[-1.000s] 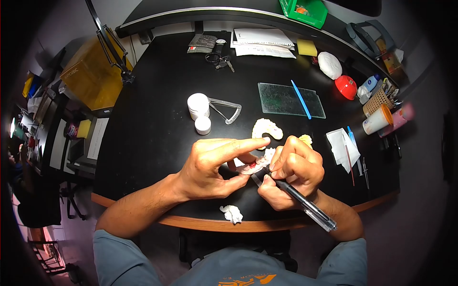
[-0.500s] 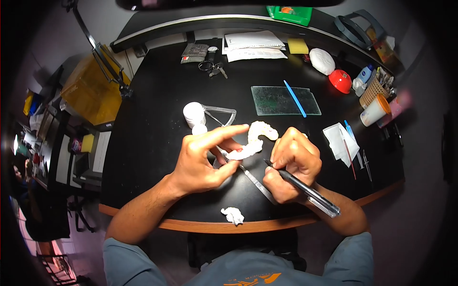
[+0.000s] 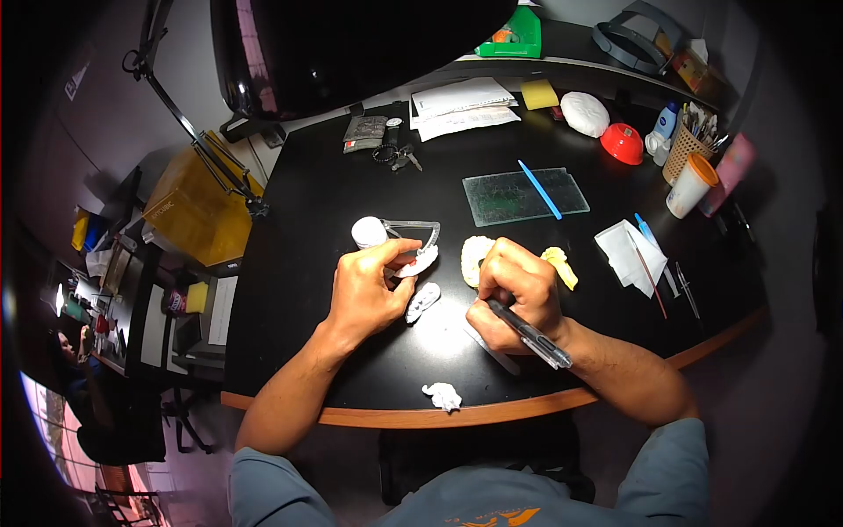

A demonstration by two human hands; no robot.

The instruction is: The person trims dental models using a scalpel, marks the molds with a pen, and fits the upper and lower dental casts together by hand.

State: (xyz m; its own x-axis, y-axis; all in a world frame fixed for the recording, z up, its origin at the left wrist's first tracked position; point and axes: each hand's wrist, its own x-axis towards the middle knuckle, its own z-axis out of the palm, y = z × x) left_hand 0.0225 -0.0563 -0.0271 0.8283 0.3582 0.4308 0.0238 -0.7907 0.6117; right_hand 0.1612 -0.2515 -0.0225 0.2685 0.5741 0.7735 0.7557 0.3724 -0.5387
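Observation:
My left hand (image 3: 369,285) pinches a white plaster-like dental cast piece (image 3: 419,263) between thumb and fingers. Just below its fingertips, another white tooth-shaped cast piece (image 3: 423,302) rests on the black table. My right hand (image 3: 520,294) is closed around a black pen (image 3: 531,334) with a clear clip, its tip pointing left. Behind that hand a cream arch-shaped dental model (image 3: 473,260) is partly covered, and a yellow piece (image 3: 559,267) lies to its right. A flat metal strip (image 3: 493,350) shows partly beneath my right hand.
A white jar (image 3: 369,232) and a caliper (image 3: 421,227) stand beyond my left hand. Farther back lies a glass slab (image 3: 496,198) with a blue tool (image 3: 539,189). Crumpled tissue (image 3: 442,396) sits near the front edge. A dark lamp head (image 3: 351,53) hangs overhead.
The camera view has shifted, bringing the lamp head into sight. The white piece in my left hand is tilted differently and apart from the arch. Another white piece now shows below my left hand.

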